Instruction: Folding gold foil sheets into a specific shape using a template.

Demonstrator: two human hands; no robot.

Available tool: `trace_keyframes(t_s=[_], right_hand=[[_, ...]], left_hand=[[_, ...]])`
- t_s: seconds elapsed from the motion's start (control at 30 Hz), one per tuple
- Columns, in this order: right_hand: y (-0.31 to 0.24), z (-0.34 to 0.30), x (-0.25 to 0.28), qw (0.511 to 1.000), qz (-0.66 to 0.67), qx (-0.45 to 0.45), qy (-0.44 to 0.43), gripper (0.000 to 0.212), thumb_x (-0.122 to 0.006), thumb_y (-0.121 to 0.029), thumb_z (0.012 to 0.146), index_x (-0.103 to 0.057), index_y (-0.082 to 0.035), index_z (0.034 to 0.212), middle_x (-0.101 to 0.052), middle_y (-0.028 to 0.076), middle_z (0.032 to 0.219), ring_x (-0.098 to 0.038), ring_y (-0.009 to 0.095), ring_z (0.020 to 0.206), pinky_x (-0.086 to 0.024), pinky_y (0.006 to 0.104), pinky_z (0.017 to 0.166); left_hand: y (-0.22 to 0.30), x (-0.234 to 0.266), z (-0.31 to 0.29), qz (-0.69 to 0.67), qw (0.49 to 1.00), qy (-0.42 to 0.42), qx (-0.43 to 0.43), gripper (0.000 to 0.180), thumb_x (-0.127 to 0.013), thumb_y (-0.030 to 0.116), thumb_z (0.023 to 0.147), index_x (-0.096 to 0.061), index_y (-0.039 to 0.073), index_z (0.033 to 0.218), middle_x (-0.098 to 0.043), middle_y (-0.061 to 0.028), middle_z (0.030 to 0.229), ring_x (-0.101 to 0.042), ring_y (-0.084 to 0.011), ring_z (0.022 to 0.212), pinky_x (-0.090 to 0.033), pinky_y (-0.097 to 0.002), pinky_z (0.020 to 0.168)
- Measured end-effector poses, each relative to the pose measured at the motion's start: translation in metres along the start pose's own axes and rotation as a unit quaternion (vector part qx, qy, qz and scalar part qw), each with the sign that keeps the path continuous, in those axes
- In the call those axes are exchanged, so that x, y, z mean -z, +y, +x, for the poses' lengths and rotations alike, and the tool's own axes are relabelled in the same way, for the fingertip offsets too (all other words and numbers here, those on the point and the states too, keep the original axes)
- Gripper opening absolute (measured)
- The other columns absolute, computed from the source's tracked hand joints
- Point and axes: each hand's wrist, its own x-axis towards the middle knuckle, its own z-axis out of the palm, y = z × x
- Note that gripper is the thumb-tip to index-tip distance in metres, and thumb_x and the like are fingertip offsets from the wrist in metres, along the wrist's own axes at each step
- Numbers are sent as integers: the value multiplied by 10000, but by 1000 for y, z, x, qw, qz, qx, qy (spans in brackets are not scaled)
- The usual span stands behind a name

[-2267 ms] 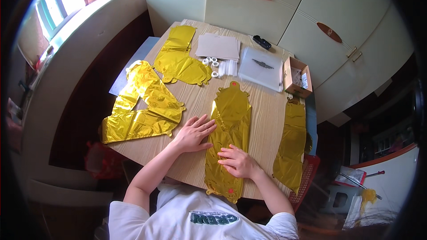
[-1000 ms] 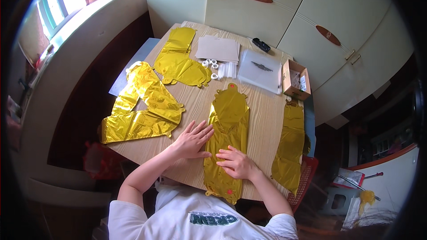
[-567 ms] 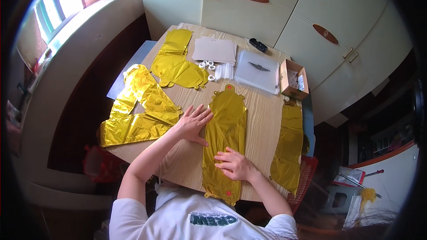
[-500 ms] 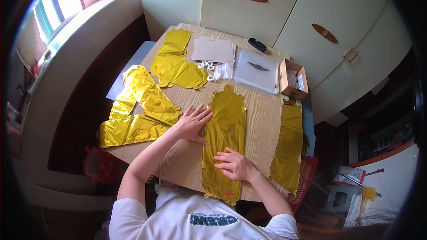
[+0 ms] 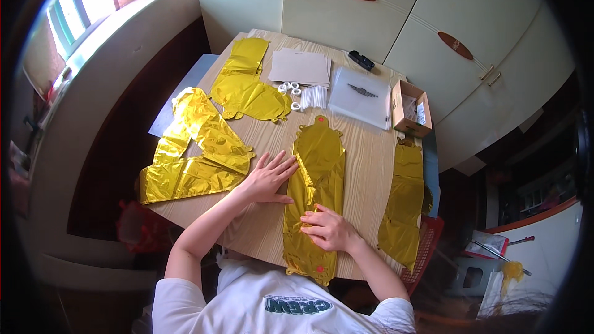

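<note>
A flat gold foil balloon (image 5: 322, 154) lies lengthwise down the middle of the table, with small tabs along its ends and a red spot near each end. My left hand (image 5: 270, 179) is open, its fingers spread, resting across the balloon's left edge and the wood beside it. Lower down, my right hand (image 5: 328, 229) has its fingers curled and pinched on the foil. A raised crease runs up from those fingertips toward my left hand. The pinch itself is partly hidden by the fingers.
More gold foil balloons lie around: a folded one (image 5: 192, 154) at left, another (image 5: 247, 89) far left, one (image 5: 402, 198) at right. At the back are grey cards (image 5: 301, 67), white rolls (image 5: 295, 91), white sticks (image 5: 314, 97), clear plastic sleeves (image 5: 359, 100), a black object (image 5: 361, 60) and a cardboard box (image 5: 411, 108).
A fold of foil has risen along the balloon's left middle, between my hands. My right fingers have closed on the foil; my left hand has hardly moved.
</note>
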Motion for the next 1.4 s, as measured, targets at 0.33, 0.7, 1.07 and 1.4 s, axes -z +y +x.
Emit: trace_keyframes(t_s=[0.33,0.7,1.07,1.4], right_hand=[[2,-1,-2,1000,-7,8,1,246,-684,-147,799,-746,-131,1036,-666,55,1228,-596,210,1217,-402,464,1115],[1,0,-1,1000,-15,4,-2,226,-681,-160,790,-760,-131,1000,-681,58,1204,-605,217,1208,-402,459,1113],[1,2,-2,1000,-16,2,-7,220,-678,-169,797,-763,-132,997,-691,73,1180,-613,234,1196,-407,465,1106],[-14,32,2,999,-47,0,1,314,-665,-197,849,-701,-100,1145,-668,74,1224,-593,251,1209,-380,469,1112]], left_hand=[[0,2,2,17,1000,-6,-1,1072,-556,800,763,-242,169,1570,-263,-84,1614,-137,-332,1513,-121,-605,1179],[-4,16,21,29,999,-23,11,1290,-730,788,550,-299,71,1531,-310,-103,1586,-231,-347,1472,-150,-590,1182],[-4,21,36,72,994,-81,28,1417,-736,822,488,-216,42,1550,-226,-184,1604,-178,-365,1491,-118,-585,1196],[-5,20,38,87,991,-103,27,1431,-721,831,511,-165,37,1563,-163,-202,1621,-133,-378,1504,-122,-600,1190]])
